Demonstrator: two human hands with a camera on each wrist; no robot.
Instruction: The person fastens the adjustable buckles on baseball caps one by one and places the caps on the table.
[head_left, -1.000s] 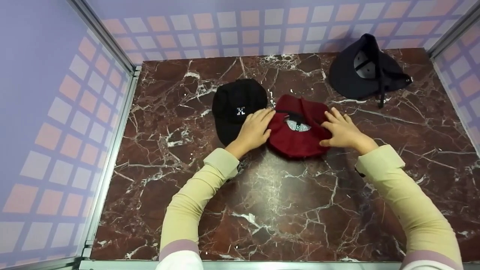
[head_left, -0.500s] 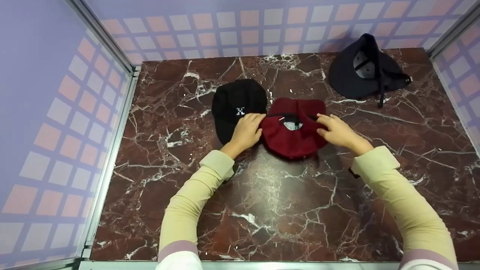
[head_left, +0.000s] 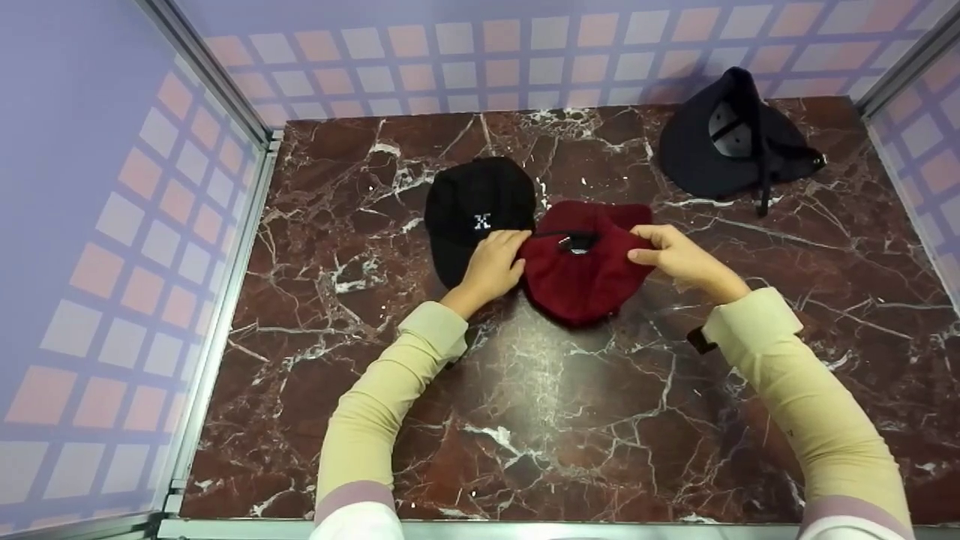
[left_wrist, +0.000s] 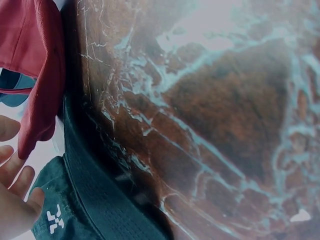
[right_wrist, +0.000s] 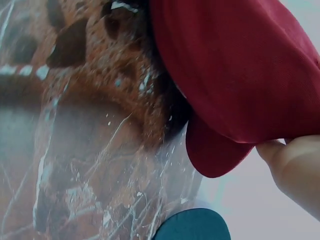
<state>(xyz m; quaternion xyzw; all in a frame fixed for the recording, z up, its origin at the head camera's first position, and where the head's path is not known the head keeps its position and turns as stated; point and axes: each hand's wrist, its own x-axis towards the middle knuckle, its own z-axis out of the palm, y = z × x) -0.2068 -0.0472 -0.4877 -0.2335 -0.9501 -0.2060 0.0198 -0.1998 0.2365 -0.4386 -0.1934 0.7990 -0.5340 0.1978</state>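
A dark red baseball cap sits tilted in the middle of the table, its back opening and strap facing up. On its left edge my left hand pinches the fabric; the left wrist view shows the cap's edge between thumb and fingers. My right hand grips the right edge, thumb on the near side and fingers going behind. In the right wrist view the crown hides most of those fingertips. Just left of the red cap lies a black cap with a small white emblem, partly behind my left hand.
A dark navy cap leans at the back right near the wall, its inside showing and its strap hanging loose. Tiled-pattern panels enclose the back and sides of the marbled table. A metal rail borders the left side.
The red cap has shifted slightly left and towards me, and its opening has narrowed. My right hand's spread fingers have closed into a pinch on its edge. The other caps are still.
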